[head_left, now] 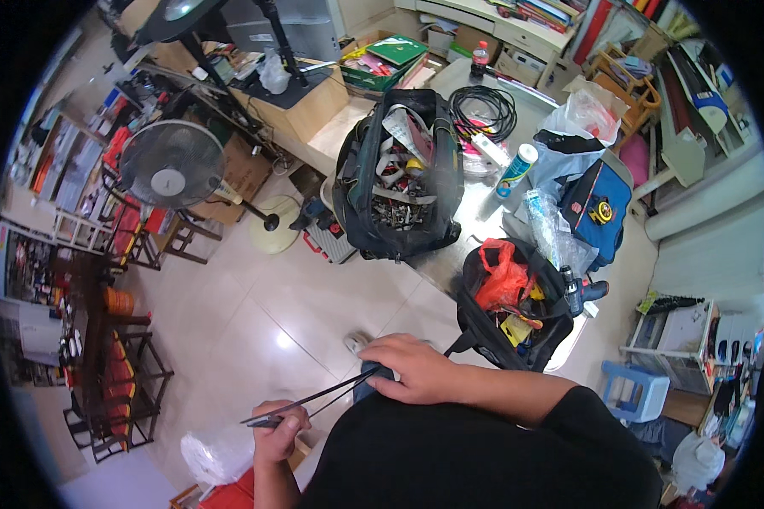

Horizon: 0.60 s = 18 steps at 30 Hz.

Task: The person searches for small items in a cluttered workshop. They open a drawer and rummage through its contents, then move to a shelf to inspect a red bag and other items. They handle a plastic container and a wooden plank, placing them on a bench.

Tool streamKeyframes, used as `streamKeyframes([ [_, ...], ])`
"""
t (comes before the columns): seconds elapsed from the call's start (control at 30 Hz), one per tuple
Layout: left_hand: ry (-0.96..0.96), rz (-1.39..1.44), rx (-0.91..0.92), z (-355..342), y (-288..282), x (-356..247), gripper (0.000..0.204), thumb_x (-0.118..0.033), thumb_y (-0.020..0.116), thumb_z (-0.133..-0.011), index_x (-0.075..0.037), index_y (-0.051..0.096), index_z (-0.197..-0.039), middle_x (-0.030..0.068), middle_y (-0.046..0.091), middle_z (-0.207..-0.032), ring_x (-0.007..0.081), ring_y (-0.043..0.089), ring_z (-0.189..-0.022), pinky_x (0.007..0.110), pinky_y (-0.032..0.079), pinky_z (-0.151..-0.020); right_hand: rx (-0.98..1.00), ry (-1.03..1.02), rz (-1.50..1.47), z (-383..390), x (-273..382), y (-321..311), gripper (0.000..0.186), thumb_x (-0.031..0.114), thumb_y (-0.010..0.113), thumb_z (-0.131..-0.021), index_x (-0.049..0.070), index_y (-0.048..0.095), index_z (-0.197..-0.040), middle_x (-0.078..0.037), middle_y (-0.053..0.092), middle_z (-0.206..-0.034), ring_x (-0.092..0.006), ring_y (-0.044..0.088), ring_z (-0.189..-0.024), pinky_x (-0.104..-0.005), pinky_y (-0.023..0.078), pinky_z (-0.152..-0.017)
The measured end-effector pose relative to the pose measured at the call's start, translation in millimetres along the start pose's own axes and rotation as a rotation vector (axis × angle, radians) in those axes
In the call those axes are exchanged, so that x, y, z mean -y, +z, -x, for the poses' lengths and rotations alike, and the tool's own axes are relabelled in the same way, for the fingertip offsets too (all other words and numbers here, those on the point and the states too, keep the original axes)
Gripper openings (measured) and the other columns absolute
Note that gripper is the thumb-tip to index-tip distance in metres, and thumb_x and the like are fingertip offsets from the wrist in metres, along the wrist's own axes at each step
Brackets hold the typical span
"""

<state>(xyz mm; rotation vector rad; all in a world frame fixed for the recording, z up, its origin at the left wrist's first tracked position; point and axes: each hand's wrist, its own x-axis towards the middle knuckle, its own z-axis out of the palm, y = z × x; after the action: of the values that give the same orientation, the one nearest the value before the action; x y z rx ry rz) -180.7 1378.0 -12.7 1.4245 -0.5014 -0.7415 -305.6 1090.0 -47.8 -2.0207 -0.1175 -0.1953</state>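
Observation:
Low in front of my body, several thin black strips [314, 396] stretch slantwise between my two hands; their exact kind is unclear. My left hand [278, 431] is closed on their lower left end, with a loose tip sticking out past the fingers. Higher and to the right, my right hand [407, 369] grips the other end between thumb and fingers. Nearest to the right hand stands a black tool bag [518, 355] with a red plastic bag [502, 278] and yellow items in it. A cordless drill [574, 293] hangs at its right rim.
A larger black tool bag [355, 199] full of metal parts stands ahead. The table [475, 220] also bears a coiled black cable [511, 127], a spray can [518, 161] and a blue pouch [598, 220] with a tape measure [601, 210]. A fan [170, 170] stands left.

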Motion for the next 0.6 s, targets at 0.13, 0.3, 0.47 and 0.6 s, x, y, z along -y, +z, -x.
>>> streamKeyframes([
  [0.13,-0.023,0.062,0.240,-95,-24,-4,0.032,-0.027,0.071,-0.087,0.002,0.066,-0.072,0.0121,0.066,-0.070,0.0181,0.061,-0.063,0.031,0.048,-0.059,-0.087,0.020,0.116,-33,-7,-7,0.031,0.021,0.066,-0.093,0.004,0.061,-0.119,-0.014,0.067,-0.112,-0.0341,0.063,-0.106,-0.0447,0.046,-0.095],
  [0.3,-0.186,0.250,0.420,-196,-24,-22,0.025,-0.021,0.065,-0.094,0.003,0.058,-0.098,0.0035,0.046,-0.064,0.0156,0.046,-0.058,0.033,0.040,-0.055,-0.240,0.249,0.164,-71,-3,-32,0.019,0.015,0.063,-0.096,0.003,0.063,-0.110,-0.015,0.066,-0.095,-0.0331,0.065,-0.088,-0.0410,0.051,-0.078],
  [0.47,-0.222,0.194,0.329,-283,24,-24,0.035,-0.016,0.061,-0.099,0.000,0.049,-0.127,0.0062,0.058,-0.092,0.0174,0.061,-0.084,0.035,0.051,-0.073,-0.493,0.456,0.080,-86,-12,-75,0.020,0.017,0.057,-0.098,-0.001,0.063,-0.102,-0.021,0.064,-0.089,-0.0401,0.064,-0.084,-0.0445,0.051,-0.074],
  [0.6,-0.502,0.200,0.293,-330,48,-2,0.036,-0.014,0.061,-0.098,-0.003,0.047,-0.129,0.0113,0.062,-0.105,0.0250,0.064,-0.100,0.042,0.055,-0.088,-0.418,0.547,0.259,-94,-57,-132,0.022,0.019,0.057,-0.095,0.000,0.066,-0.099,-0.022,0.067,-0.089,-0.0422,0.065,-0.087,-0.0482,0.051,-0.076],
])
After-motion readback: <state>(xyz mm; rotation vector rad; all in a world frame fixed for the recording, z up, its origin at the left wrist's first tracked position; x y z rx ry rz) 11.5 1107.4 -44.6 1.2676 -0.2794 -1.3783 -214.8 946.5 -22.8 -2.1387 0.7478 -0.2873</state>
